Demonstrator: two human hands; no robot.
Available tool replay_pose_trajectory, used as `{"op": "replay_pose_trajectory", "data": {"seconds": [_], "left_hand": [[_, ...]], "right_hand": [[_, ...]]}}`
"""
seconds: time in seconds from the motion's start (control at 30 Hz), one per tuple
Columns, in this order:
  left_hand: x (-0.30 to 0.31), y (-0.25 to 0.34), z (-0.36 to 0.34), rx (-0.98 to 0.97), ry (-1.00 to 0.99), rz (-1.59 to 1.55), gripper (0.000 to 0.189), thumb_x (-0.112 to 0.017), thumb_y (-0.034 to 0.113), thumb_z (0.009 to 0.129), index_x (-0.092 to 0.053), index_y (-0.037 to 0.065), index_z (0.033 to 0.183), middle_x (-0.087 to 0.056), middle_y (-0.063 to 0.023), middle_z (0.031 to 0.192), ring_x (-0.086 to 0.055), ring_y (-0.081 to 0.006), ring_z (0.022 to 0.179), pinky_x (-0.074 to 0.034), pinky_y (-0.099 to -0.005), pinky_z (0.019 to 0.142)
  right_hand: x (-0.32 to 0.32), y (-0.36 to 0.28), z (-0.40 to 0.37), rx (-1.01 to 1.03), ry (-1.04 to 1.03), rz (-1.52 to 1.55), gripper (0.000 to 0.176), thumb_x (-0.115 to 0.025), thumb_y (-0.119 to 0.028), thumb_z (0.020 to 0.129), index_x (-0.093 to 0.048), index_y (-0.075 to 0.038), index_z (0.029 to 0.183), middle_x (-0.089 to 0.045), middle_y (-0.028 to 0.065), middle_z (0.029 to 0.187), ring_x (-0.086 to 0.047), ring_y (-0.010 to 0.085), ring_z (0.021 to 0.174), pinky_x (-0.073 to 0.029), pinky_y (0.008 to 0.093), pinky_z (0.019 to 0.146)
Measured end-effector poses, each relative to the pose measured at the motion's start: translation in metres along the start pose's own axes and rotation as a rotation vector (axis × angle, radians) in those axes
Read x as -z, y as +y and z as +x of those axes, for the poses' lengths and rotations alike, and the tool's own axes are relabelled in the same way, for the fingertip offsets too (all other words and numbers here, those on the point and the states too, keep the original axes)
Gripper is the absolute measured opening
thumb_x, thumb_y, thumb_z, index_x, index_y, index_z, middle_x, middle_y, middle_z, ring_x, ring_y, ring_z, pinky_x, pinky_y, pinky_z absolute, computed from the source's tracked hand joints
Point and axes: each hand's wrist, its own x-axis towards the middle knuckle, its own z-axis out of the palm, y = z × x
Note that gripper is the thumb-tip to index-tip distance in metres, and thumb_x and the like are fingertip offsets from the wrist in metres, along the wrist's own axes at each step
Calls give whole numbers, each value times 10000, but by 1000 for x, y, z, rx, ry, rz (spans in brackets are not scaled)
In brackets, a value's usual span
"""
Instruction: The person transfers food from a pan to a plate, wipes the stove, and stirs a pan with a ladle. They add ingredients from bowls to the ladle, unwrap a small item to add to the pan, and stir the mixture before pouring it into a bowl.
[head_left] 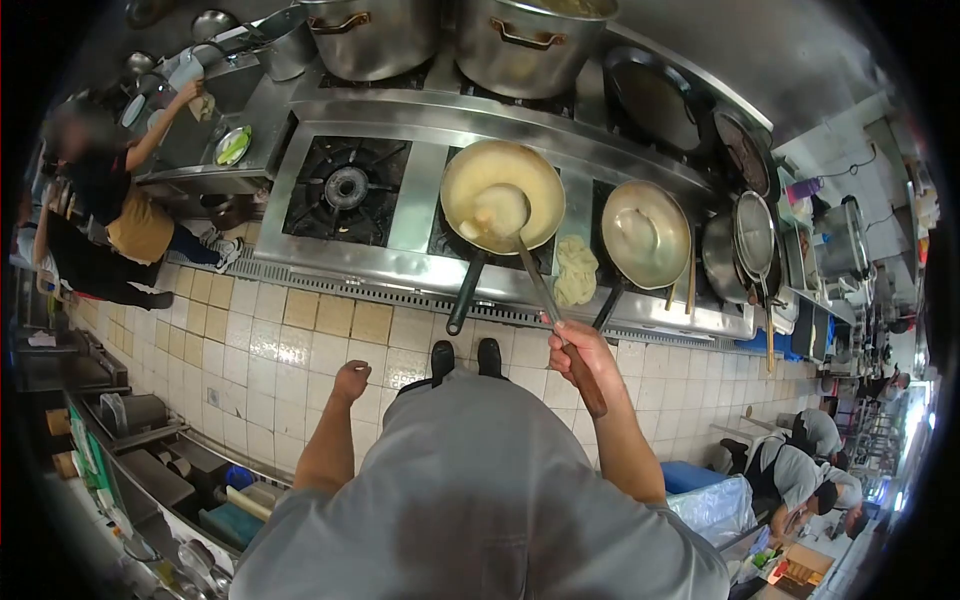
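My right hand (583, 352) is wrapped round the wooden-ended handle of a long metal ladle (541, 282). The ladle's round bowl rests inside a frying pan (462, 180) on the stove, where some pale food or liquid lies near the bowl. The pan's dark handle points toward me. Beside the pan, a crumpled pale cloth (576, 270) lies on the steel stove edge. My left hand (352, 381) hangs over the tiled floor, away from the stove. Its fingers are curled together and I see nothing in them.
A second pan (646, 235) stands to the right, near a strainer (755, 232). An unused burner (346, 187) is on the left. Large pots (372, 40) stand behind. One person (120, 190) works at the left counter; others (800, 470) are at lower right.
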Motion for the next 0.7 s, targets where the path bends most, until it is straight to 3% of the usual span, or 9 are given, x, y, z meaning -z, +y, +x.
{"op": "replay_pose_trajectory", "data": {"seconds": [0.13, 0.2, 0.27, 0.33, 0.4, 0.43, 0.5, 0.63, 0.7], "left_hand": [[14, -3, 2, 97, 45, -64, 366, -661, 273, 900, -658, 24, 1168, -696, -130, 798, -634, -187, 638, -517, -346, 563], [20, -7, -4, 141, 43, -85, 359, -660, 270, 900, -657, 26, 1163, -681, -123, 774, -623, -186, 616, -501, -340, 524], [26, -10, -13, 186, 41, -106, 352, -658, 268, 901, -656, 28, 1158, -665, -117, 750, -613, -184, 595, -485, -335, 485], [28, -24, -18, 265, -20, -74, 297, -623, 289, 919, -644, 76, 1126, -655, -53, 889, -657, -193, 742, -530, -347, 566], [25, -38, -23, 263, -24, -49, 303, -608, 306, 911, -644, 89, 1119, -658, -51, 898, -661, -191, 739, -541, -350, 571], [22, -41, -26, 274, -45, -63, 306, -605, 312, 906, -643, 96, 1120, -660, -50, 903, -664, -191, 739, -544, -353, 571], [18, -43, -32, 299, -63, -72, 310, -606, 303, 892, -640, 105, 1127, -661, -51, 919, -670, -192, 743, -548, -352, 569], [7, -41, -36, 223, -4, -122, 370, -644, 290, 898, -643, 5, 1134, -659, -99, 754, -608, -176, 565, -479, -326, 435], [3, -38, -34, 208, 13, -161, 361, -655, 276, 896, -643, 8, 1138, -661, -100, 761, -606, -177, 573, -473, -322, 440]], "right_hand": [[3, 2, 3, 54, 58, -52, 273, -627, -197, 948, -607, -19, 1154, -559, 17, 740, -470, 104, 532, -355, 261, 475], [7, 5, 11, 166, 119, -491, 213, -621, -175, 944, -640, -28, 1096, -572, 21, 713, -553, 101, 584, -412, 273, 506], [-4, 7, 8, 205, 206, -683, 193, -610, -148, 942, -636, -19, 1085, -581, 39, 705, -546, 123, 553, -433, 286, 515], [-8, 7, 9, 243, 292, -876, 175, -600, -120, 940, -631, -11, 1073, -590, 57, 697, -539, 145, 522, -454, 300, 524], [-2, 9, 16, 427, 379, -1146, 190, -624, -124, 894, -617, -43, 1066, -642, 182, 756, -645, 334, 672, -493, 415, 638], [-1, 8, 20, 428, 379, -1145, 190, -624, -124, 894, -617, -43, 1066, -642, 182, 756, -645, 334, 672, -493, 415, 638], [-1, 1, 31, 676, 327, -1232, 203, -625, -98, 869, -610, -37, 1062, -632, 239, 816, -611, 433, 720, -483, 463, 672], [4, -5, 53, 618, 327, -1319, 172, -629, -111, 892, -612, -18, 1036, -642, 188, 764, -628, 334, 623, -489, 411, 594], [-1, -12, 51, 295, 169, -877, 157, -631, -127, 917, -617, -5, 1015, -625, 108, 718, -594, 199, 529, -466, 334, 496]]}}
